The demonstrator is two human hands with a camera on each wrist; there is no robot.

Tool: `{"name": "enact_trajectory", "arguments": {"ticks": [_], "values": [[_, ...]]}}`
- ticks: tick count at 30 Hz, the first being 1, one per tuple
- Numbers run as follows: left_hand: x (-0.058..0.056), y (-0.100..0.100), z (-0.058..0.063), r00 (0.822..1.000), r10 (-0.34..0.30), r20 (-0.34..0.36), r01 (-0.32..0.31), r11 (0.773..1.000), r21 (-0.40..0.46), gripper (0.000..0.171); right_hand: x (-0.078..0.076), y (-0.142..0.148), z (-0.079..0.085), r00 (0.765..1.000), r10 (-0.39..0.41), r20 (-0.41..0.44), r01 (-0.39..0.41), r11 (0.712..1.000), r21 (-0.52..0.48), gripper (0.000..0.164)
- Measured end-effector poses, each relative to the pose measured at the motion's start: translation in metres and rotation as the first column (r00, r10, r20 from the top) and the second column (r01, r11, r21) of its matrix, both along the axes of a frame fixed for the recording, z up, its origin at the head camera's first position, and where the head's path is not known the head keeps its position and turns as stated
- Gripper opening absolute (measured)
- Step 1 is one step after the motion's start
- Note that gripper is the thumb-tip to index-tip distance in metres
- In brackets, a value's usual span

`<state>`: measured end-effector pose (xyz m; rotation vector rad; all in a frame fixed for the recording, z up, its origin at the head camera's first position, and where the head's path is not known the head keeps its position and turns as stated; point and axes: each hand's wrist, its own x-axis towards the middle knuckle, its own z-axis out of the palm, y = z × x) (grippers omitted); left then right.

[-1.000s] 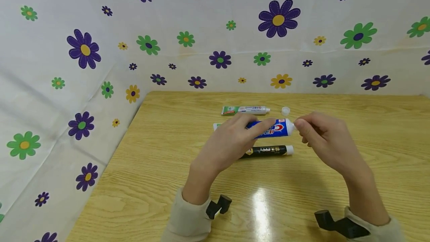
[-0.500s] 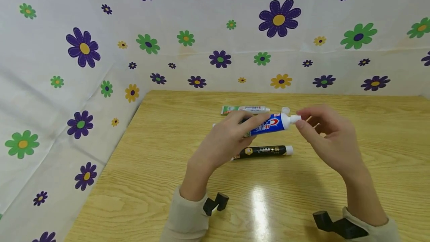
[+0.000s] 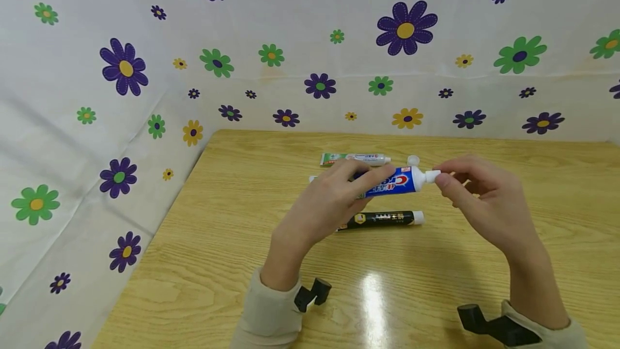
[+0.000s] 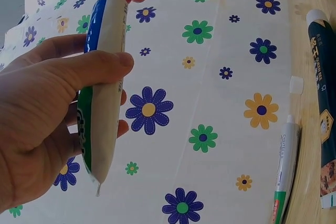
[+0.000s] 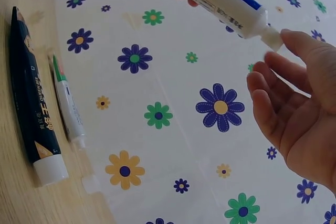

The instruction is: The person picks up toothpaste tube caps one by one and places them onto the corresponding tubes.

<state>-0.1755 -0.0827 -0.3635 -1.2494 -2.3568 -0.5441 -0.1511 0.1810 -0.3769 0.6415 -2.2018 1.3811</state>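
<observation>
My left hand holds a blue and white toothpaste tube above the table, thumb on one side and fingers round the other. The left wrist view shows the tube's pale back and its flat crimped end below my left hand. At the nozzle end sits a small white cap. My right hand pinches that cap between thumb and index finger. From the right wrist, the cap lies between the tube's shoulder and my right fingertips; the other fingers are loosely bent.
A black toothpaste tube with a white cap lies on the wooden table nearer to me. Farther back lie a green and white tube and a loose white cap. A flower-patterned cloth stands behind the table.
Both hands have lifted the blue tube a little, then shifted slightly right. The cap, hidden by my right fingers a second ago, now shows at the nozzle.
</observation>
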Motion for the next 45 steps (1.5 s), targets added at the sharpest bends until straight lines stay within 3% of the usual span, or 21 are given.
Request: {"name": "enact_trajectory", "arguments": {"ticks": [5, 9, 15, 30, 36, 45], "values": [[0.001, 0.000, -0.001, 1.000, 0.013, -0.010, -0.013, 1.000, 0.006, 0.052, -0.001, -0.008, -0.001, 0.999, -0.033, -0.012, 0.031, 0.995, -0.094, 0.016], [0.000, -0.002, -0.001, 1.000, 0.023, 0.016, -0.024, 1.000, 0.017, 0.052, -0.002, -0.014, 0.000, 0.998, -0.020, -0.055, 0.013, 0.991, -0.134, 0.014], [-0.002, -0.005, -0.001, 1.000, 0.014, 0.010, -0.014, 0.999, 0.034, 0.054, 0.000, -0.011, 0.003, 0.998, -0.008, -0.055, 0.003, 0.996, -0.093, 0.031], [-0.002, -0.003, 0.000, 0.999, 0.007, -0.048, -0.006, 1.000, 0.017, 0.048, 0.000, -0.007, 0.001, 0.998, -0.055, -0.027, 0.054, 0.998, -0.034, 0.021], [-0.001, -0.004, 0.000, 0.999, 0.013, -0.034, -0.013, 1.000, 0.018, 0.050, 0.001, -0.011, 0.003, 0.996, -0.083, -0.033, 0.083, 0.996, -0.023, 0.034], [0.000, -0.004, 0.001, 0.999, 0.027, -0.029, -0.027, 1.000, -0.005, 0.050, 0.001, -0.009, 0.003, 0.997, -0.031, -0.067, 0.034, 0.998, 0.046, 0.039]]}}
